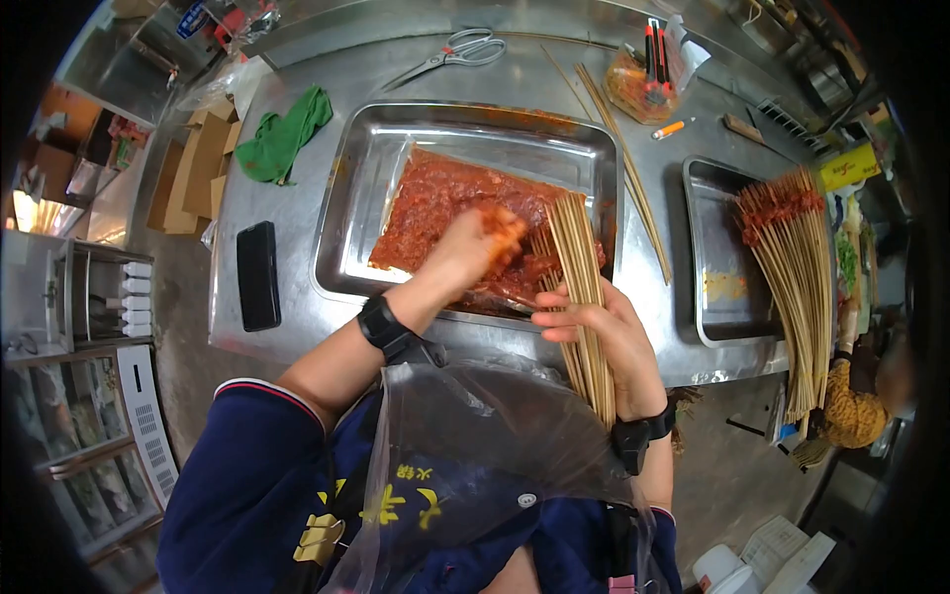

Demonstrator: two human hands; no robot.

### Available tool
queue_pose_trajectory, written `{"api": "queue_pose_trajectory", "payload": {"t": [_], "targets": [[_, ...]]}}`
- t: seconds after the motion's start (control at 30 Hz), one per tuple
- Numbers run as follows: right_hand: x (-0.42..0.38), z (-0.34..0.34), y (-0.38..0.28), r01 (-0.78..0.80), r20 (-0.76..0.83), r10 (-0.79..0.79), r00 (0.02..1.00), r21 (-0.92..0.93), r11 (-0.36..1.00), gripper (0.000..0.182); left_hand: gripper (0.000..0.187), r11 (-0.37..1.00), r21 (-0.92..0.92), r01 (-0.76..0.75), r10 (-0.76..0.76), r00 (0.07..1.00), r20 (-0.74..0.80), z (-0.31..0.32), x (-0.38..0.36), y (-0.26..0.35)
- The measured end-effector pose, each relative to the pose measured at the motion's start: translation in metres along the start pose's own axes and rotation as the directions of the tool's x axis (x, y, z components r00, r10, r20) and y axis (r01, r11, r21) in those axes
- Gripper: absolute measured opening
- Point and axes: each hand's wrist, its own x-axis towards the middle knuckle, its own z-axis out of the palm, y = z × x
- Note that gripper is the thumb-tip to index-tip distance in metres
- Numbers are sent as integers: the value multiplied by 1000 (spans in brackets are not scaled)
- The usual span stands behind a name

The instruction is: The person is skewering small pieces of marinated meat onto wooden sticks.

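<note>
My right hand is closed around a thick bundle of bamboo skewers, whose upper ends lean over the right part of a deep steel tray. Red marinated meat covers much of the tray's bottom. Just left of the skewers, my left hand is over the meat, its fingers curled and coated with red marinade. The fingertips are slightly blurred, and whatever they pinch cannot be made out. Some red meat shows beside the bundle, partly hidden by it.
At right, a second steel tray holds many meat-tipped skewers. Loose skewers lie between the trays. Around them are scissors, a green cloth, a black phone, an orange marker and a tub with box cutters.
</note>
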Motion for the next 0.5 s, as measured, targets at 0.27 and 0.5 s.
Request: {"api": "queue_pose_trajectory", "payload": {"t": [0.27,0.5], "targets": [[1,2,1,25,12,-24,1000,-53,998,29,17,499,835,-231,222,966,134,-36,-19,7],[1,6,1,16,12,-15,1000,-56,998,29,11,114,933,-342,248,919,307,-15,-14,4]]}}
